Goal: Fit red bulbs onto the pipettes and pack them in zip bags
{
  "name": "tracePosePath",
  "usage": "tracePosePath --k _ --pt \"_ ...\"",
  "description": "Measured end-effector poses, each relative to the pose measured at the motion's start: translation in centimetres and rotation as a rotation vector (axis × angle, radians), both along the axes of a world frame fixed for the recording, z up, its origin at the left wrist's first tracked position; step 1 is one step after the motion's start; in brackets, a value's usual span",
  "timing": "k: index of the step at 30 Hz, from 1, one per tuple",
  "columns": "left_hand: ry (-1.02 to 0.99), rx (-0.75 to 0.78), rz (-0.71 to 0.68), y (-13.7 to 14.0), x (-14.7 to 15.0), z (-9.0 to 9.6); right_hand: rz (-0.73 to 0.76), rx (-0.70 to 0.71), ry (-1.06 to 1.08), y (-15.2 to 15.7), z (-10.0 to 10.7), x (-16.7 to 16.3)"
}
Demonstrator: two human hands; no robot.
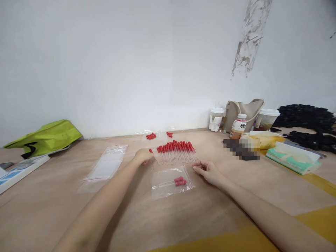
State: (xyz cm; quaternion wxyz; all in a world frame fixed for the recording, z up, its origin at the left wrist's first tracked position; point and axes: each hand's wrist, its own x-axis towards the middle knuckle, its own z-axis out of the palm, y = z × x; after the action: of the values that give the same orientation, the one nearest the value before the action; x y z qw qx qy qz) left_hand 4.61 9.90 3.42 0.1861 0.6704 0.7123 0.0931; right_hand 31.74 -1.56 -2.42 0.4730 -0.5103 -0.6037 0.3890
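Observation:
My left hand (144, 156) is closed on a dropper with a red bulb (151, 151), its thin clear tube pointing down towards me. Just right of it, several droppers (175, 148) lie side by side in a row, red bulbs away from me and clear tubes towards me. Nearer to me is a clear zip bag (160, 189) with droppers inside, their red bulbs at its right. My right hand (208, 171) rests by the bag's upper right corner, close to the row's tube ends. Its fingers are loosely bent, with thumb and forefinger apart and nothing visible between them.
Flat clear zip bags (107, 162) lie at left. Loose red bulbs (151, 136) sit on clear plastic by the wall. At right stand a bottle (238, 126), cups (216, 119), a grey bag (245, 108) and a tissue pack (291, 159). A lime-green bag (49, 136) is far left.

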Motion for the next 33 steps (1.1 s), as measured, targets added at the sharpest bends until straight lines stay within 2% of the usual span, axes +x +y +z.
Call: tracePosePath --k 5,9,10,13,14,16,21,24,29,33 --pt "-0.086 0.066 -0.122 -3.2 -2.5 1.3 0.002 0.05 0.036 -0.1 0.4 -0.4" --pt "-0.097 0.23 -0.282 -7.7 -2.2 2.2 0.073 0.102 0.117 -1.0 2.2 -1.6" --pt "-0.099 0.277 -0.35 -8.8 -1.7 2.3 0.115 0.105 0.148 -1.3 2.7 -2.0" --pt "-0.049 0.498 -0.726 -11.1 0.3 1.9 0.264 0.086 0.236 -2.2 3.8 -3.1" --pt "-0.03 0.543 -0.809 -11.4 1.0 1.6 0.301 0.071 0.251 -2.3 3.9 -3.3" --pt "-0.006 0.598 -0.889 -11.7 2.1 0.9 0.321 0.048 0.273 -2.5 3.7 -3.6" --pt "-0.071 0.607 -0.939 -11.6 3.2 -0.3 0.287 0.032 0.35 -1.9 2.8 -3.3" --pt "-0.183 0.565 -0.867 -12.0 2.3 -0.7 0.259 0.014 0.369 -1.3 2.6 -2.2" --pt "-0.216 0.463 -0.769 -12.8 -1.0 -1.7 0.048 -0.038 0.506 0.1 3.0 2.4" --pt "-0.224 0.383 -0.706 -13.0 -2.6 -2.5 -0.022 -0.121 0.511 1.2 2.9 5.9"
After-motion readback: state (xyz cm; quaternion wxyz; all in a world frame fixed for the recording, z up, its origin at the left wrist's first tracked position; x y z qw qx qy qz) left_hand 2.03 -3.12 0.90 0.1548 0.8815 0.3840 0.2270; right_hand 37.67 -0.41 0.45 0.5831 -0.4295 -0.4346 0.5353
